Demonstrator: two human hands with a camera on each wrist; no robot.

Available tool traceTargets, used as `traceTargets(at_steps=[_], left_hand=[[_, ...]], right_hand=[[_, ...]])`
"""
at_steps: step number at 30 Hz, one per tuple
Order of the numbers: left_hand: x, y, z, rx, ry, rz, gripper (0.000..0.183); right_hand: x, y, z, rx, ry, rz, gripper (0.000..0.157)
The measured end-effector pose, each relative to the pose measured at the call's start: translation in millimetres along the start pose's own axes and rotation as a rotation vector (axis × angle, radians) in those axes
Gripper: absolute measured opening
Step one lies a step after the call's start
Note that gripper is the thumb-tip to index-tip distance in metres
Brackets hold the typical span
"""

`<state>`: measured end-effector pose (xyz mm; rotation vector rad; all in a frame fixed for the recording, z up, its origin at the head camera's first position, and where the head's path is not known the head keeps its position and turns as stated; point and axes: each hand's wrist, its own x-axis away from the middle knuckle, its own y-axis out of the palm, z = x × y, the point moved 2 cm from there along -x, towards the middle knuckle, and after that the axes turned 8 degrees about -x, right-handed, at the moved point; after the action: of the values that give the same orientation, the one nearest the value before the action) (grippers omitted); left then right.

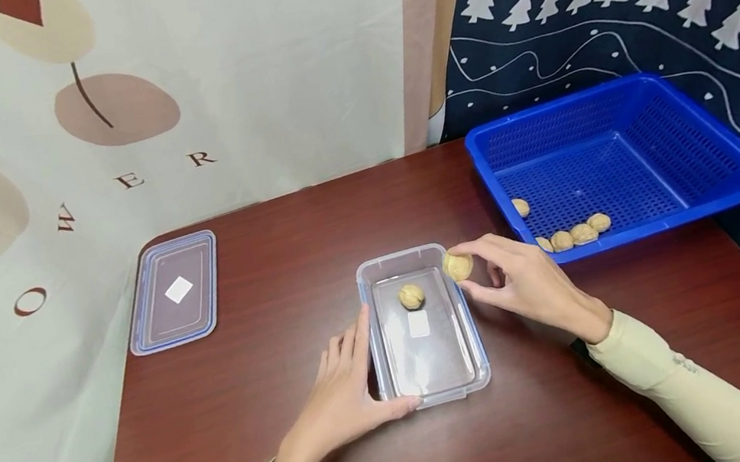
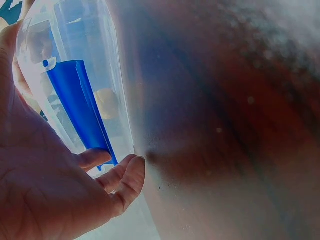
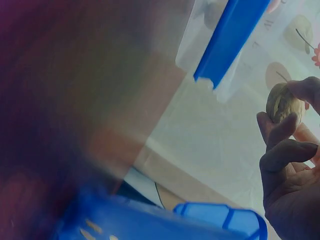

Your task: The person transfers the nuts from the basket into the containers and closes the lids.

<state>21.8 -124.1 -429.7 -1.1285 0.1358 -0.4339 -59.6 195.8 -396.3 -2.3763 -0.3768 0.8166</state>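
Visibly, the right hand [image 1: 534, 284] pinches a roundish, ridged, tan walnut [image 1: 458, 267].

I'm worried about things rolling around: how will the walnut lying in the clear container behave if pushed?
The walnut would probably roll because it is rounded, though the raised walls of the clear container should stop it. Its path may wobble, as it looks seamed and uneven. It appears hard-shelled, so a light push likely won't dent it.
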Motion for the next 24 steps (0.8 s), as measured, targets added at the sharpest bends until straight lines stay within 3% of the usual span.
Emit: traceTargets(at_steps=[9, 15, 24], left_hand=[[-2.0, -0.2, 0.5, 0.002, 0.023, 0.009, 0.143], [-17.9, 0.2, 4.1, 0.018, 0.059, -0.003, 0.143], [-2.8, 6.1, -2.4, -0.006, 0.036, 0.05, 0.144]], right_hand=[[-1, 29.1, -4, -0.071, -0.013, -0.094, 0.047], [2, 26.5, -1, 0.013, 0.033, -0.09, 0.048], [-10, 41.7, -8, 0.105, 0.03, -0.261, 0.042]])
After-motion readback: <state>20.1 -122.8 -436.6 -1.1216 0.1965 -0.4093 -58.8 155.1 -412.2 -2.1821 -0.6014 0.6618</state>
